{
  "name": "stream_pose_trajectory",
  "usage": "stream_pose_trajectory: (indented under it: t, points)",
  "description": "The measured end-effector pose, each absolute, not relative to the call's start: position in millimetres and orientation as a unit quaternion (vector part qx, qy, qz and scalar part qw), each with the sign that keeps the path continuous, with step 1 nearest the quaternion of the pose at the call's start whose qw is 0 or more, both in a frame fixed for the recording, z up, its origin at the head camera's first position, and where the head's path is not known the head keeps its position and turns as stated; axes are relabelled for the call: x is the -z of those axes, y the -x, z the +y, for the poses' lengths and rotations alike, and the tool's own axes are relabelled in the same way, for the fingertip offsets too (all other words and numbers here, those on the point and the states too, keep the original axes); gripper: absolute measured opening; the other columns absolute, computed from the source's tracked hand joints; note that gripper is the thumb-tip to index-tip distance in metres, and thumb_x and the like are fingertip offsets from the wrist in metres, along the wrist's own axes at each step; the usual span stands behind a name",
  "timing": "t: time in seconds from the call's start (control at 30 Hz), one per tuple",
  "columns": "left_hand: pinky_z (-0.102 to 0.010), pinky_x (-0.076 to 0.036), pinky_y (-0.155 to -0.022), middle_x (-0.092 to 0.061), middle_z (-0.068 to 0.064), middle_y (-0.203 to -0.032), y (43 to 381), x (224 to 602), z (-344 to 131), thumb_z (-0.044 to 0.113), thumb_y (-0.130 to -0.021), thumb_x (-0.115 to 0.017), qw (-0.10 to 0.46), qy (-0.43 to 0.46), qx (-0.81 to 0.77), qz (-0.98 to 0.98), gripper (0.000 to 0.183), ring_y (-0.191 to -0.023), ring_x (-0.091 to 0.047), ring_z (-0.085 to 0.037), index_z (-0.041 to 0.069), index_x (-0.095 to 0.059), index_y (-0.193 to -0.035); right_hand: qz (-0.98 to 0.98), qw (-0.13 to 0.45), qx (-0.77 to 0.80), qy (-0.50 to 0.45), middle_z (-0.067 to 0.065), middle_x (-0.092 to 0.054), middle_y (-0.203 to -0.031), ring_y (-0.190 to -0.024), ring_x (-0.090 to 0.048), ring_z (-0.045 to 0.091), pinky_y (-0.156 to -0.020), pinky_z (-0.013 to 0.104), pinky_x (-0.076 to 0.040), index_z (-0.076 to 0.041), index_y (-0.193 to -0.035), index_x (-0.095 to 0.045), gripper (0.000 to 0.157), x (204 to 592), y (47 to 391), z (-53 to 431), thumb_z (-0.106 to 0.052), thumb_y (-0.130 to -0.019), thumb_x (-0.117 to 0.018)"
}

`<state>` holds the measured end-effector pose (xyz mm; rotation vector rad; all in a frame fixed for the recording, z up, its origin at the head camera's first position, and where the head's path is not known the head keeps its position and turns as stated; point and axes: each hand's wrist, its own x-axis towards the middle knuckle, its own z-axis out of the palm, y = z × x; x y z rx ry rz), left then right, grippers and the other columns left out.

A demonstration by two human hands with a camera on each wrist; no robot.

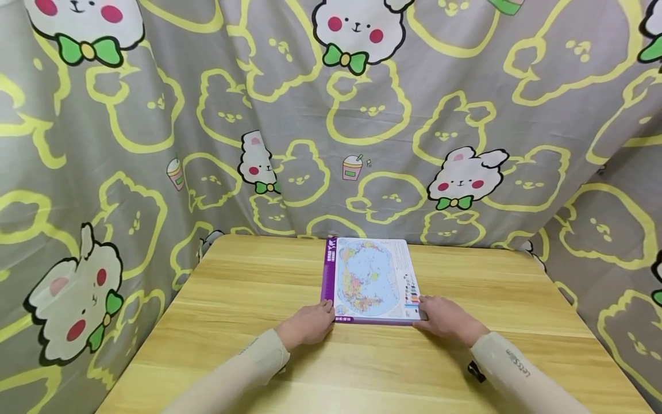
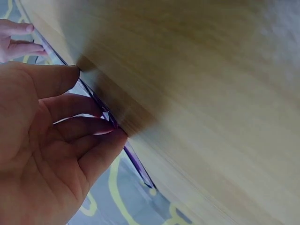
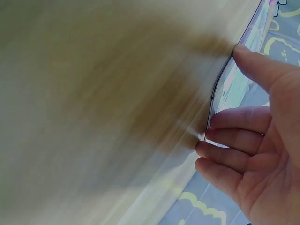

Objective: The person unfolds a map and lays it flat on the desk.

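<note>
A flat rectangular world map board (image 1: 368,276) with a purple strip down its left side lies on the wooden table. At its near left corner, my left hand (image 1: 309,323) holds the edges between thumb and fingers. My right hand (image 1: 449,317) grips the near right corner in the same manner. The left wrist view shows the left fingertips right at the board's thin purple edge (image 2: 137,164). Seen from the right wrist, the thumb and fingers stand either side of a rounded corner, against the board's pale printed face (image 3: 236,84).
The light wooden table (image 1: 233,276) extends around the board on both sides and in front. A grey curtain (image 1: 300,218) with rabbit outlines hangs behind the table's far edge and along both sides. The board's far edge sits close to that curtain.
</note>
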<state>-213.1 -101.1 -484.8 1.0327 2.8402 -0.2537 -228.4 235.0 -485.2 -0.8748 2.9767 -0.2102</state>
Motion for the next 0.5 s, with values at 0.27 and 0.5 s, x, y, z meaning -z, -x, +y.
stream_pose_trajectory:
  t: [0.27,0.5]
  points:
    - [-0.036,-0.036,-0.105,-0.040,-0.018,-0.143,211,487,-103,0.026,-0.100,-0.046,0.065,-0.345,0.079,0.933,0.045,-0.133,-0.038,-0.029,0.000,-0.048,-0.136,0.957,0.007,0.052,0.285,0.014,-0.063,-0.095,-0.070,-0.055,0.021,-0.065,0.041,-0.050,-0.011,-0.070,-0.056,0.030,486,228,235,-0.033,-0.082,-0.072]
    - [-0.036,-0.034,-0.107,-0.039,-0.018,-0.145,212,486,-106,0.027,-0.100,-0.046,0.071,-0.340,0.068,0.935,0.046,-0.133,-0.037,-0.028,-0.001,-0.046,-0.137,0.941,-0.035,0.029,0.334,0.021,-0.064,-0.104,-0.099,-0.061,0.037,-0.080,0.048,-0.052,-0.007,-0.069,-0.060,0.023,478,225,217,-0.023,-0.084,-0.069]
